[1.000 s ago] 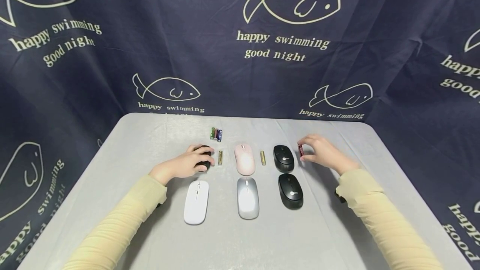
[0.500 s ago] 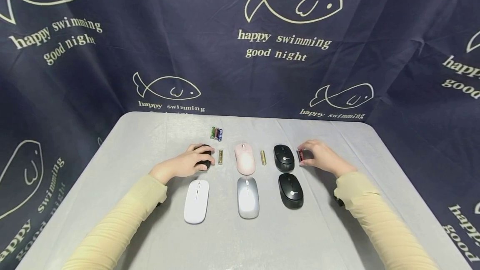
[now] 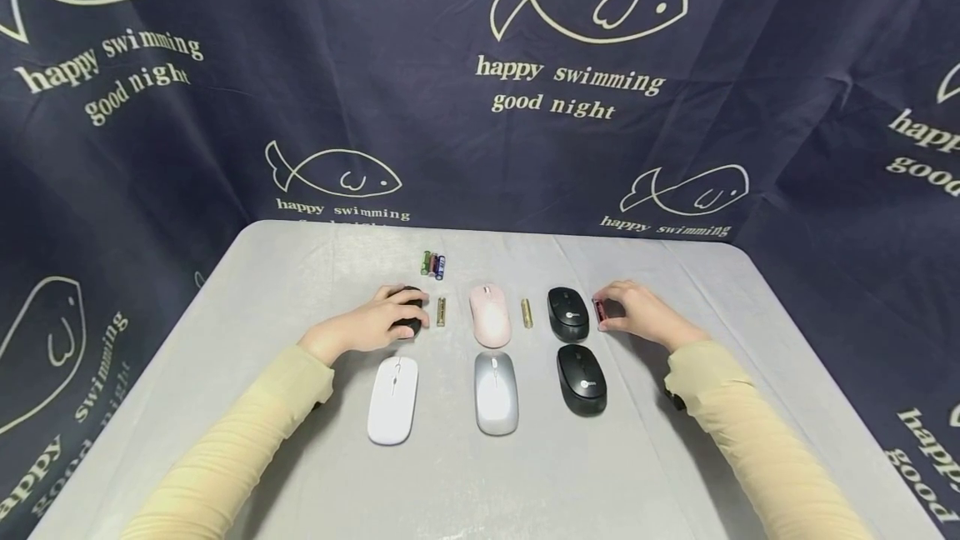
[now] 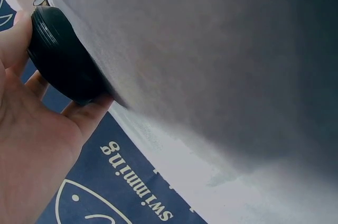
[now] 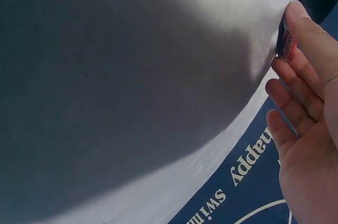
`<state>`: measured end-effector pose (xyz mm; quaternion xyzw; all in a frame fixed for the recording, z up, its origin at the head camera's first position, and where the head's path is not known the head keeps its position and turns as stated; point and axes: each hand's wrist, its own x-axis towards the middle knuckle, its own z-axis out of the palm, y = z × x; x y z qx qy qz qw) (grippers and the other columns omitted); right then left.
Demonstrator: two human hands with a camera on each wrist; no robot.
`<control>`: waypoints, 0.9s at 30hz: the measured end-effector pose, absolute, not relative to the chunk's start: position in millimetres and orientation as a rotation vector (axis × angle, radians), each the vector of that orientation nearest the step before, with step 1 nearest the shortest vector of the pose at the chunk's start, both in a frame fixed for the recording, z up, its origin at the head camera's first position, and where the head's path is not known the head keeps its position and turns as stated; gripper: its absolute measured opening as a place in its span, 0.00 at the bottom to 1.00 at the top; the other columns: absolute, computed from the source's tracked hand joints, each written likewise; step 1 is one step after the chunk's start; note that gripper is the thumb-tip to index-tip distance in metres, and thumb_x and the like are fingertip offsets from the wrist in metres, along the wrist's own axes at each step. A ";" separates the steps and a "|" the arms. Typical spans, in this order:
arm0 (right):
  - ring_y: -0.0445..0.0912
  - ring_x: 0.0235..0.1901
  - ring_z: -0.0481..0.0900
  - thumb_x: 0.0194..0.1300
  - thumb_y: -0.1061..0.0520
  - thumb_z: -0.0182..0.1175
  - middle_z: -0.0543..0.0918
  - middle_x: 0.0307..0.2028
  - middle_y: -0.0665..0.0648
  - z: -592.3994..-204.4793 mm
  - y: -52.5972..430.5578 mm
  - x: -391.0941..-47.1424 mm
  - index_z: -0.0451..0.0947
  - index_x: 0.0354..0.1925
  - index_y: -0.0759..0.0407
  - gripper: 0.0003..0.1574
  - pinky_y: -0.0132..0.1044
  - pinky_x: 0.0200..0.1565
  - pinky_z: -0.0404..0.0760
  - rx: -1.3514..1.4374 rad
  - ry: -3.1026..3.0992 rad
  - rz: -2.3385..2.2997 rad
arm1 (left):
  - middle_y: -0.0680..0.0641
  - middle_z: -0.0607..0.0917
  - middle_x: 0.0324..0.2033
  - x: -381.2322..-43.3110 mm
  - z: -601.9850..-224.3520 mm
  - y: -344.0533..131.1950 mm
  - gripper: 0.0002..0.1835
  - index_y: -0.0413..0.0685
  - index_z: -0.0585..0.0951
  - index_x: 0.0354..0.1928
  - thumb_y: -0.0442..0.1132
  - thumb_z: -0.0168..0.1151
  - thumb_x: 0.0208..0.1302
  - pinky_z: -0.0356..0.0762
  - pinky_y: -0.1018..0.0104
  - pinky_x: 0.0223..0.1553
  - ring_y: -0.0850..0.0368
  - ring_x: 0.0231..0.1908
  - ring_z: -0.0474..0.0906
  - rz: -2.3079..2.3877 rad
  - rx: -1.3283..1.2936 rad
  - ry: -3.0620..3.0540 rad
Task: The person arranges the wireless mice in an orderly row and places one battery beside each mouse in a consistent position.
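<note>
My left hand (image 3: 372,323) rests over a black mouse (image 4: 66,57), its thumb and fingers curled around the sides. A gold battery (image 3: 441,312) lies just right of that mouse. On the other side, my right hand (image 3: 643,315) pinches a red battery (image 5: 287,45) between thumb and fingertips, down at the tabletop. That battery lies close to the right side of another black mouse (image 3: 567,313), and the fingers partly hide it. A pink mouse (image 3: 491,317) and a second gold battery (image 3: 527,313) sit between the hands.
Nearer the front stand a white mouse (image 3: 393,401), a silver mouse (image 3: 496,394) and another black mouse (image 3: 582,380). Several small batteries (image 3: 432,265), green, reddish and blue, lie together farther back. A dark blue printed curtain (image 3: 480,132) surrounds the light grey table (image 3: 450,490).
My right hand has lowered slightly and brought the red battery down beside the black mouse. The left hand stays on its mouse with no visible movement.
</note>
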<state>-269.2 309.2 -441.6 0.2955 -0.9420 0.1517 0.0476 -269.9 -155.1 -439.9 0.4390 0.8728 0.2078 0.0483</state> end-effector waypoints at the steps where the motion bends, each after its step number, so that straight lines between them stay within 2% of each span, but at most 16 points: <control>1: 0.61 0.48 0.77 0.45 0.56 0.74 0.82 0.44 0.65 -441.8 308.8 -269.6 0.79 0.45 0.68 0.29 0.55 0.54 0.73 0.902 -2.872 0.463 | 0.36 0.70 0.62 -270.1 -439.9 -155.4 0.11 0.49 0.79 0.47 0.35 0.60 0.62 0.50 0.37 0.65 0.27 0.64 0.56 0.634 1.342 2.661; 9: 0.60 0.47 0.78 0.43 0.56 0.75 0.83 0.43 0.65 -443.7 307.7 -270.2 0.80 0.45 0.68 0.30 0.55 0.53 0.73 0.903 -2.857 0.465 | 0.36 0.70 0.62 -270.8 -440.5 -155.4 0.11 0.50 0.79 0.47 0.36 0.60 0.62 0.51 0.37 0.65 0.27 0.64 0.57 0.591 1.370 2.674; 18: 0.60 0.48 0.77 0.45 0.56 0.74 0.83 0.43 0.64 -442.3 309.3 -268.9 0.79 0.45 0.68 0.29 0.55 0.54 0.73 0.897 -2.874 0.457 | 0.37 0.70 0.62 -269.7 -438.8 -154.6 0.11 0.51 0.79 0.47 0.36 0.60 0.62 0.51 0.37 0.65 0.26 0.64 0.56 0.592 1.349 2.675; 27: 0.62 0.51 0.75 0.42 0.52 0.76 0.80 0.47 0.67 -435.0 307.0 -267.2 0.77 0.49 0.71 0.38 0.57 0.57 0.70 0.873 -2.886 0.480 | 0.37 0.70 0.62 -269.2 -438.7 -155.9 0.11 0.50 0.79 0.47 0.35 0.60 0.62 0.51 0.37 0.65 0.27 0.64 0.56 0.588 1.347 2.679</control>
